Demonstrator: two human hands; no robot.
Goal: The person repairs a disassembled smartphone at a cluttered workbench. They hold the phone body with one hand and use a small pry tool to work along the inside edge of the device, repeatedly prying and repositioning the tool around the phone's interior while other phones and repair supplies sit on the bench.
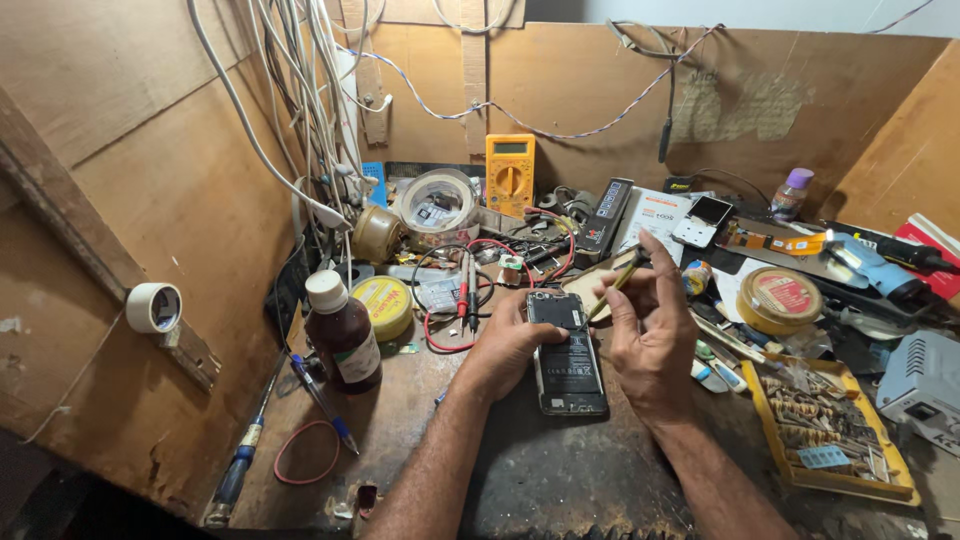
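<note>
The left hand (pixel 505 345) grips the side of an opened phone (pixel 567 352) lying face down on the workbench (pixel 420 420), fingers curled against its edge; the right hand (pixel 650 335) pinches a thin yellowish tool (pixel 612 288), tip over the phone's top. A brown bottle (pixel 342 335) stands to the left.

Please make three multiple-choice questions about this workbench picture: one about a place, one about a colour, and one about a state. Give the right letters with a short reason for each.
1. Where does the brown bottle stand?
A. left of the phone
B. right of the phone
C. on the phone

2. What colour is the multimeter at the back wall?
A. blue
B. orange-yellow
C. white

3. How is the phone lying?
A. screen up, lit
B. back cover off, inside parts showing
C. sealed in a box

Answers: 1 A, the bottle is left of the left hand that holds the phone. 2 B, its case is orange-yellow. 3 B, its inside parts show while the right hand holds a thin tool over it.
</note>
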